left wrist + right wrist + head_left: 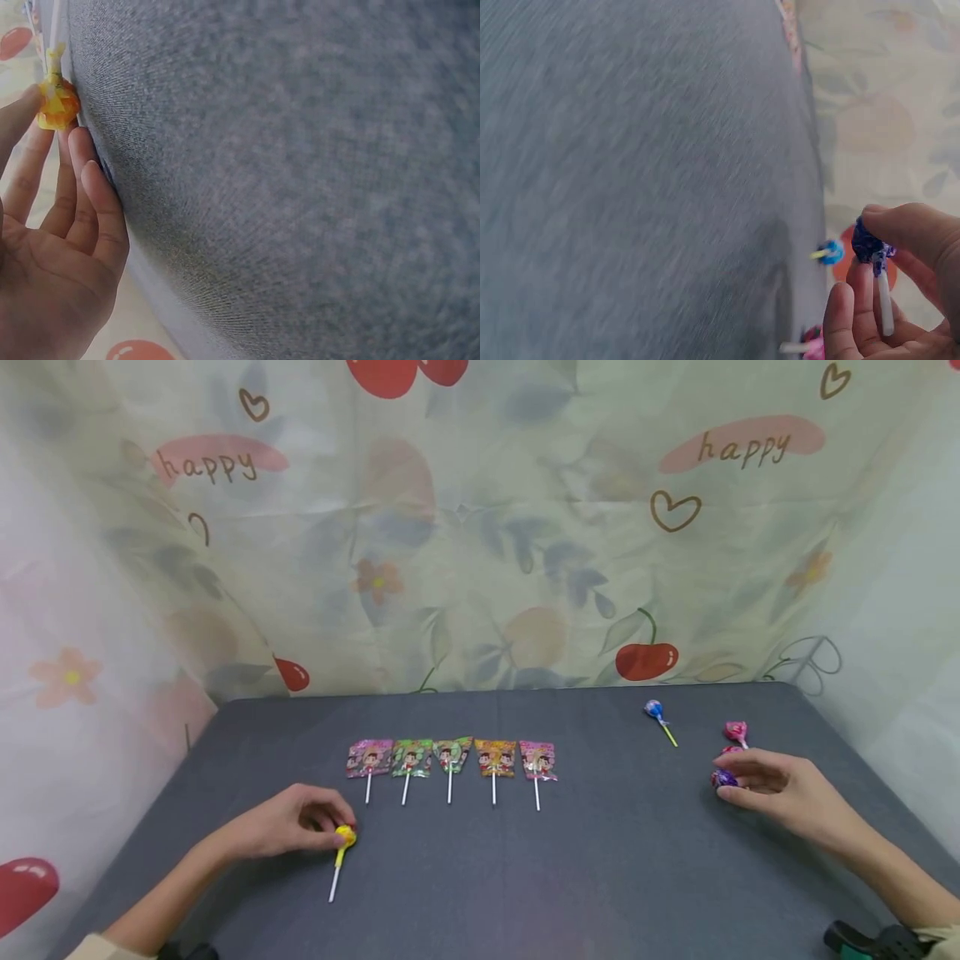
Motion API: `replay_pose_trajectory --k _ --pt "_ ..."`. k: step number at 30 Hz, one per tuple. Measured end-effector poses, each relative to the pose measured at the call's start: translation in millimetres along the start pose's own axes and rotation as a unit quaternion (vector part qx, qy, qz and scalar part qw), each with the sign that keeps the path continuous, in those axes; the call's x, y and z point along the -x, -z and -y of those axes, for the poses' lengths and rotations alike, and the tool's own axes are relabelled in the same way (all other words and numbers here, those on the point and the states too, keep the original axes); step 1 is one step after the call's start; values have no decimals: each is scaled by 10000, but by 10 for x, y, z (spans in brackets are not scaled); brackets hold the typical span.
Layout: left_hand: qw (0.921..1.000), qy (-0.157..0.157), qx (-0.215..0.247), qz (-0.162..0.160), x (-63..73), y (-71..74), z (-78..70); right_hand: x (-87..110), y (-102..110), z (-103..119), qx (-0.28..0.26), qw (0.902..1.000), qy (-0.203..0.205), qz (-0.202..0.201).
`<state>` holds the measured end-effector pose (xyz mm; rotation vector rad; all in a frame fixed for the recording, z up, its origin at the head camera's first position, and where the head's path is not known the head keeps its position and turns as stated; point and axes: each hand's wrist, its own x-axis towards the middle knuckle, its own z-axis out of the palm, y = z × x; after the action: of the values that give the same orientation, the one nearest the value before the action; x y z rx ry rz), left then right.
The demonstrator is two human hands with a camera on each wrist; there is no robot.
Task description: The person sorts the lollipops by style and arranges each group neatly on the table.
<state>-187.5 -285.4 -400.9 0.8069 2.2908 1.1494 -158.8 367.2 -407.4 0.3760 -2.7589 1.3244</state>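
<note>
My left hand (300, 820) pinches a yellow-wrapped lollipop (346, 836) by its head, at the front left of the table. Its white stick points toward me. In the left wrist view the thumb and fingertips meet on the yellow lollipop (58, 105). At the right side my right hand (787, 793) holds a purple-wrapped lollipop (724, 777) by the head. The right wrist view shows the dark purple lollipop (868, 244) between thumb and fingers, its white stick over the palm. Just beyond that hand lie a pink lollipop (736, 731) and another reddish one (732, 749), partly hidden.
A blue lollipop (654, 709) with a yellow-green stick lies at the back right. Several flat-bagged lollipops (493, 758) stand in a row across the middle of the grey table (480, 877). A patterned curtain (480, 552) hangs behind.
</note>
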Motion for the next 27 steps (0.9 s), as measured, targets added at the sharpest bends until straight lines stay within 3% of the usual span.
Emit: replay_pose_trajectory --k 12,27 --pt "9996 -250 117 53 -1 7 6 -164 -286 270 -534 9973 375 341" --pt "9998 -169 117 83 12 32 11 -380 -644 525 -1442 9816 662 1059"
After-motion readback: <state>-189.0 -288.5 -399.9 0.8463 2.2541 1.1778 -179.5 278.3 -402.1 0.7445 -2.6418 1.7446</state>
